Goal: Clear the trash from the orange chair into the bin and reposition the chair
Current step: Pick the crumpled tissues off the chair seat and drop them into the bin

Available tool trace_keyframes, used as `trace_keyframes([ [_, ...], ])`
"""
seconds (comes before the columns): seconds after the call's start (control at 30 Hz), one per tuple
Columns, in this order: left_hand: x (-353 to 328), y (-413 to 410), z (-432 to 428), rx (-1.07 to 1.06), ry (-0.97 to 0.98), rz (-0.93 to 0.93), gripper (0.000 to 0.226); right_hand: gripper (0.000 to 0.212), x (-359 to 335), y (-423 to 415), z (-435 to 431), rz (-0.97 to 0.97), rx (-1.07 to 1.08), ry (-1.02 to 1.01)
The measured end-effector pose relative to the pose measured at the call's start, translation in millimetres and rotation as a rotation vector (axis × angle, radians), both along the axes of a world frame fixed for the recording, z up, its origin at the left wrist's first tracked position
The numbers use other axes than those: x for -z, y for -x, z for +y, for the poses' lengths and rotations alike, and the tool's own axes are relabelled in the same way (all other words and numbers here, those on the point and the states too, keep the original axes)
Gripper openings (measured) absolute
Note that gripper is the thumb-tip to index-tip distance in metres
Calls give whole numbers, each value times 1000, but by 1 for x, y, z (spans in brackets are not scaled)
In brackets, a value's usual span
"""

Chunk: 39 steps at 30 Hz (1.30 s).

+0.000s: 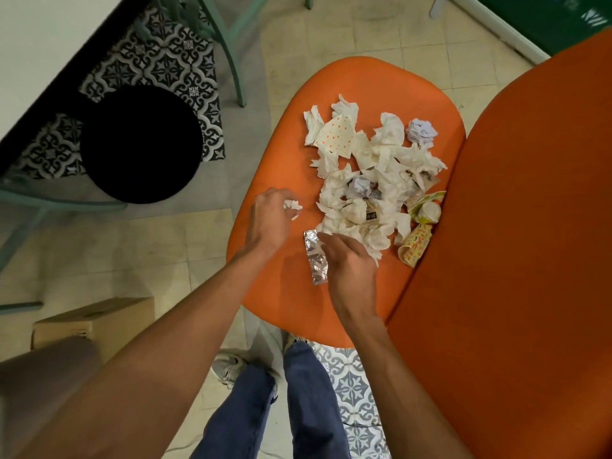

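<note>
Much trash mid-seat, orange chair rim bare, bin leftward

Orange chair, centre-right: seat bears a loose heap of crumpled white tissues, yellow printed wrappers at the heap's right, and a foil strip lower left. One tissue scrap is pinched in the left hand. Round black bin stands upper left, apart from the chair.

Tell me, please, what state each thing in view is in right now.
left hand: pinches a tissue scrap.
right hand: touches the foil wrapper; grip unclear.
tissue pile: crumpled, heaped on the chair seat.
yellow wrappers: crushed, beside the pile.
bin: open, contents too dark to see.
</note>
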State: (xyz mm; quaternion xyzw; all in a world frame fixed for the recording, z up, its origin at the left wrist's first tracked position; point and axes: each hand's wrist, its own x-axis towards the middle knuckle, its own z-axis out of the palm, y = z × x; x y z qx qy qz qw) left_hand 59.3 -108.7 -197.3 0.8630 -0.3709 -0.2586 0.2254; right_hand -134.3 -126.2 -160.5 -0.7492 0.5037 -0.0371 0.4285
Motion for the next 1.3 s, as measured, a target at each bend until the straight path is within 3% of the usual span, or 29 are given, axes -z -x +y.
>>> trace_keyframes([
  [0.17,-48,-8,40,-183,93,68,21,22,-28,-24,9,137,-72,372],
  [0.27,-77,-14,70,-285,151,92,23,20,-55,-44,22,125,-97,491],
  [0.5,-147,-34,159,-473,246,94,22,22,-105,-84,69,-104,-176,391],
  [0.83,-230,-46,305,-725,388,71,26,21,-170,-139,183,-284,-388,288],
  [1.0,-250,-50,385,-889,442,59,19,22,-185,-165,251,-324,-511,268],
  [1.3,-241,-49,525,-1219,323,-35,16,23,-190,-208,375,-353,-848,233],
])
